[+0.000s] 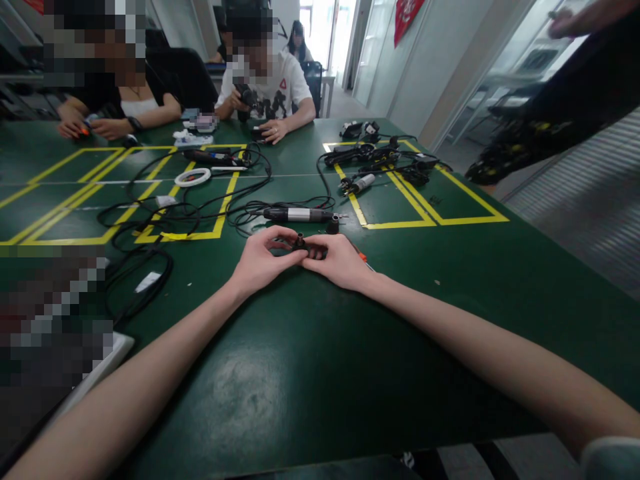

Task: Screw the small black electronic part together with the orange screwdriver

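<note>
Between the fingertips of both my hands is a small dark cylindrical part [300,241], standing upright. My left hand [267,259] pinches it from the left, and my right hand [336,260] closes on it from the right; its lower end is hidden by my thumbs. Just beyond my hands a black and silver pen-shaped electric tool [299,215] lies across the green table [310,373]. A small black part [333,225] stands beside the tool's right end. An orange-tipped thin tool [363,257] is partly hidden behind my right hand.
Black cables [173,267] coil on the left, near a white tape ring [193,177]. More cables and a grey tool [363,183] lie at the back right. A white-edged object [123,343] is at the left. Two people sit across the table; another person stands at the right.
</note>
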A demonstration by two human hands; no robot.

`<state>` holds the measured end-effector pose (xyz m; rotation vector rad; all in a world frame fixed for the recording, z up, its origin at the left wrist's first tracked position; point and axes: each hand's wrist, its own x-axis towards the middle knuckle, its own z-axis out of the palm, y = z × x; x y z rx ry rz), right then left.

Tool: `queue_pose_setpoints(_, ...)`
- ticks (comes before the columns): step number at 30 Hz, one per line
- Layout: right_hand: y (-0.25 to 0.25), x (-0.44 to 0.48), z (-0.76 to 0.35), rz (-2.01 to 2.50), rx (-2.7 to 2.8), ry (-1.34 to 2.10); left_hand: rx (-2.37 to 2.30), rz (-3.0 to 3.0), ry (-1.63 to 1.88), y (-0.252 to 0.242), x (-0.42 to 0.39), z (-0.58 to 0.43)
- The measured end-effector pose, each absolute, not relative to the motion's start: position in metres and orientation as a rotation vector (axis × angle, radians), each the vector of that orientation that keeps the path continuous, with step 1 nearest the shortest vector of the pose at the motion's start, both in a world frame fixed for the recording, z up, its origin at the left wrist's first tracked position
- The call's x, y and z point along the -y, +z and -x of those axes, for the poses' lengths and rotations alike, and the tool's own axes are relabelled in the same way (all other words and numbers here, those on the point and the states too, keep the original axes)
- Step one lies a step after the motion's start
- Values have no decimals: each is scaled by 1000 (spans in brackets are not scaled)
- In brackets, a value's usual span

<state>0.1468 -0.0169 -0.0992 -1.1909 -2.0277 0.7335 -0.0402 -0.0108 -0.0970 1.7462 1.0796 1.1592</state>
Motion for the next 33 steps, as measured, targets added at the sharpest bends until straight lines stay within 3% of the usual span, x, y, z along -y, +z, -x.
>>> queue_pose_setpoints(20, -76, 5, -174, 1262, 2198, 651, -1115, -1710, 912, -99, 9, 44)
queue_pose_setpoints(33, -80, 5, -172, 1263, 2201, 662, -1096, -1564, 951, -100, 11, 43)
